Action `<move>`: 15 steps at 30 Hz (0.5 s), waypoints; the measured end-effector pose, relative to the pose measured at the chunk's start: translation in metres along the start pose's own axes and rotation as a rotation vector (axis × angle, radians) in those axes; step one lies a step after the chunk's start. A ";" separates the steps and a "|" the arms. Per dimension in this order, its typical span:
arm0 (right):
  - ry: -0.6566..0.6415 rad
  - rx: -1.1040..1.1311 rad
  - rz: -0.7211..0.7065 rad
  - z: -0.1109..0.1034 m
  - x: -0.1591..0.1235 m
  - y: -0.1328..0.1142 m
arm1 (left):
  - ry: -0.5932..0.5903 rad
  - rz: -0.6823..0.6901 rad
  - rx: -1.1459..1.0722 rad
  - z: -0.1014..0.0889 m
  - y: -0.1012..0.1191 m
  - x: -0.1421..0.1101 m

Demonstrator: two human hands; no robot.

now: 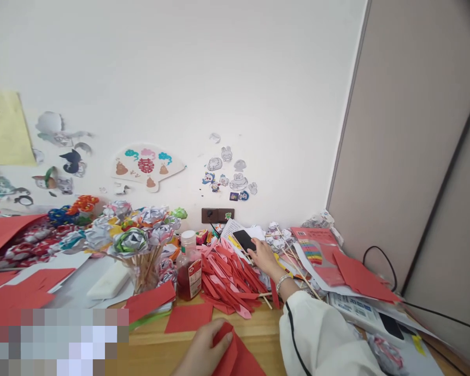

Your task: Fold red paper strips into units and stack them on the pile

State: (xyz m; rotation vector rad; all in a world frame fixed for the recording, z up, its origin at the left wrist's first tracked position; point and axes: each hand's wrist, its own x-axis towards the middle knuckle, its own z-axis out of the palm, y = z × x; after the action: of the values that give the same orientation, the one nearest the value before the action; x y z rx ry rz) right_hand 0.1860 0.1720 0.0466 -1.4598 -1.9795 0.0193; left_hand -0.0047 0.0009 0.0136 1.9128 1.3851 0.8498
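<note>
At the bottom of the head view, my left hand (211, 344) pinches a folded sheet of red paper (238, 357) between thumb and fingers. Reaching forward, my right hand (264, 257) has its fingers on the right edge of a dark-screened phone (243, 241). The phone lies tilted above white printed sheets at the back of the desk. Just below and left of it spreads a heap of folded red and pink paper strips (229, 277). Another red sheet (188, 318) rests on the wood near my left hand.
A bottle of red liquid (189, 269) stands beside a holder of wooden sticks (143, 269). Paper flowers (131, 241) crowd the back left. A white box (108, 280), red sheets (43, 282), a red packet (317, 256) and a black cable (446, 315) lie around. The wall borders the desk.
</note>
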 end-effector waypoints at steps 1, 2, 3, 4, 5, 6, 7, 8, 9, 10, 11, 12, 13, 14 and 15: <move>-0.011 -0.020 0.007 0.003 0.004 0.003 | -0.008 -0.001 0.010 0.000 0.000 -0.001; -0.021 -0.039 0.013 0.005 0.008 0.006 | -0.014 -0.004 0.020 0.000 0.001 -0.002; -0.027 -0.056 0.020 0.007 0.011 0.009 | -0.021 -0.009 0.028 0.000 0.002 -0.002; -0.028 -0.071 0.026 0.008 0.014 0.012 | -0.025 -0.012 0.032 0.000 0.002 -0.002; -0.024 -0.084 0.033 0.008 0.016 0.014 | -0.029 -0.014 0.035 0.001 0.003 -0.002; -0.018 -0.093 0.039 0.009 0.018 0.017 | -0.032 -0.015 0.037 0.001 0.003 -0.002; -0.014 -0.101 0.045 0.009 0.019 0.019 | -0.033 -0.015 0.039 0.001 0.003 -0.002; -0.014 -0.108 0.046 0.009 0.020 0.021 | -0.033 -0.014 0.042 0.001 0.003 -0.002; -0.014 -0.114 0.047 0.010 0.020 0.023 | -0.035 -0.014 0.045 0.002 0.003 -0.002; -0.015 -0.120 0.046 0.010 0.020 0.024 | -0.038 -0.015 0.047 0.002 0.003 -0.002; -0.017 -0.125 0.045 0.011 0.020 0.025 | -0.040 -0.015 0.048 0.002 0.003 -0.002; -0.017 -0.130 0.043 0.012 0.020 0.026 | -0.044 -0.016 0.049 0.002 0.003 -0.002; -0.017 -0.134 0.042 0.013 0.019 0.026 | -0.049 -0.015 0.049 0.002 0.003 -0.002; -0.017 -0.138 0.040 0.014 0.019 0.026 | -0.052 -0.015 0.049 0.002 0.004 -0.002; -0.017 -0.142 0.038 0.015 0.018 0.026 | -0.055 -0.014 0.052 0.001 0.004 -0.002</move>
State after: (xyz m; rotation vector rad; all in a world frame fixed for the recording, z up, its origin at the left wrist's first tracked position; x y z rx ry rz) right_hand 0.1974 0.2030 0.0340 -1.5914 -2.0017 -0.0938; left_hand -0.0018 -0.0019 0.0155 1.9485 1.3991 0.7557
